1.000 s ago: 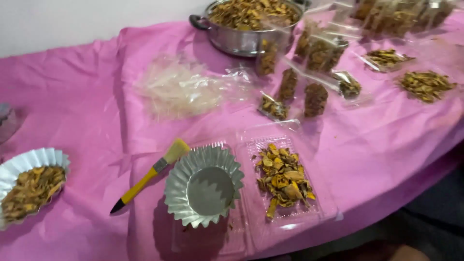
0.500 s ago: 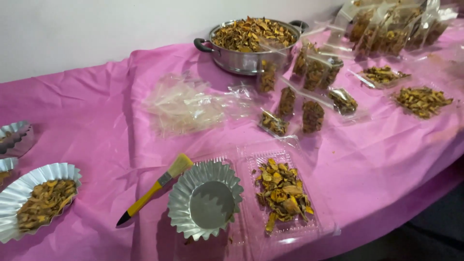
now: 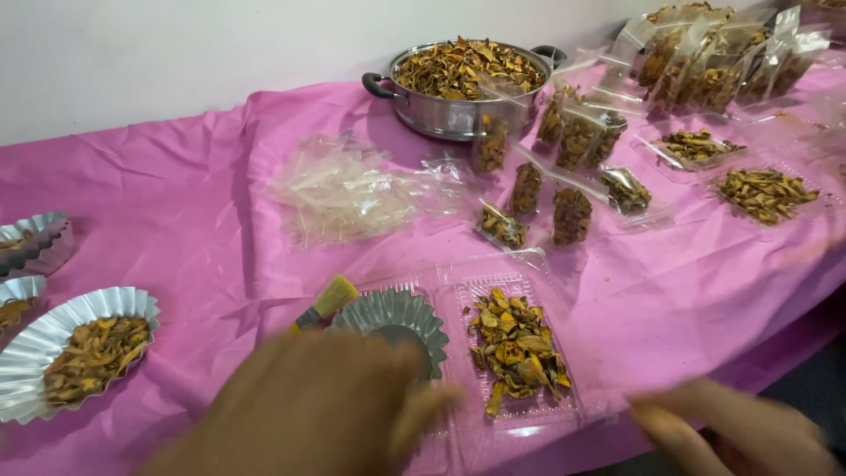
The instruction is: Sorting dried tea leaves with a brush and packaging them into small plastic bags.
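My left hand [image 3: 308, 410] comes in blurred at the bottom, above the fluted metal mould [image 3: 394, 317] and the handle of the yellow brush [image 3: 328, 300]; it holds nothing and its fingers are spread. My right hand [image 3: 736, 432] is at the bottom right corner, blurred, near the front edge of the pink tablecloth [image 3: 176, 194]. Between the hands lies a clear plastic tray [image 3: 520, 348] with dried yellow-brown pieces.
A steel pot [image 3: 458, 84] full of dried pieces stands at the back. Filled clear bags [image 3: 573, 132] stand and lie to its right, and a pile of empty bags [image 3: 348, 189] lies to its left. Fluted metal dishes [image 3: 79, 348] with dried pieces sit at the left.
Both hands have entered from the bottom edge; the left one now covers part of the mould and the brush handle. The view has tilted up slightly.
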